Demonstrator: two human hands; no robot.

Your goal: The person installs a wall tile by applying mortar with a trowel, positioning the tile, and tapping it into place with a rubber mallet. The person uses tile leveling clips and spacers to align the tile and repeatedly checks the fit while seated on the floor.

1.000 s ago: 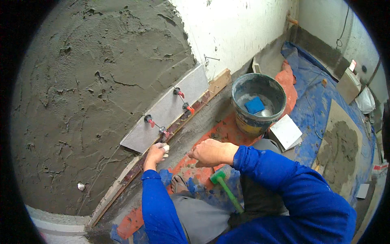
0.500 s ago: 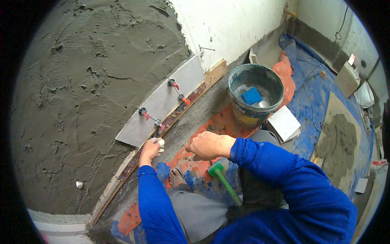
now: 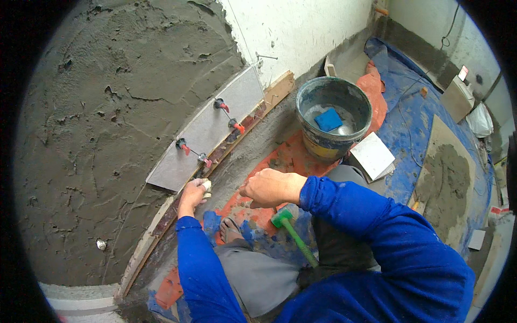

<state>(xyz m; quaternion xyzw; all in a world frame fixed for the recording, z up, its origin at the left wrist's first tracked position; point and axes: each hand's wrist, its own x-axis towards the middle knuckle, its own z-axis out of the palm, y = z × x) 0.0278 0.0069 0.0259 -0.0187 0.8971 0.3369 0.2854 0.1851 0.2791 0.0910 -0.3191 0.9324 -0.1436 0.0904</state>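
Left hand fingers clamped on small white piece, just under tile corner | right hand loosely curled, holding nothing, above mallet | risk: tile slipping off wet mortar

Room under renovation: a tiling site.
Mortar-coated wall bearing grey tiles with red clips; bucket, mallet and mortar board on the tarp-covered floor.
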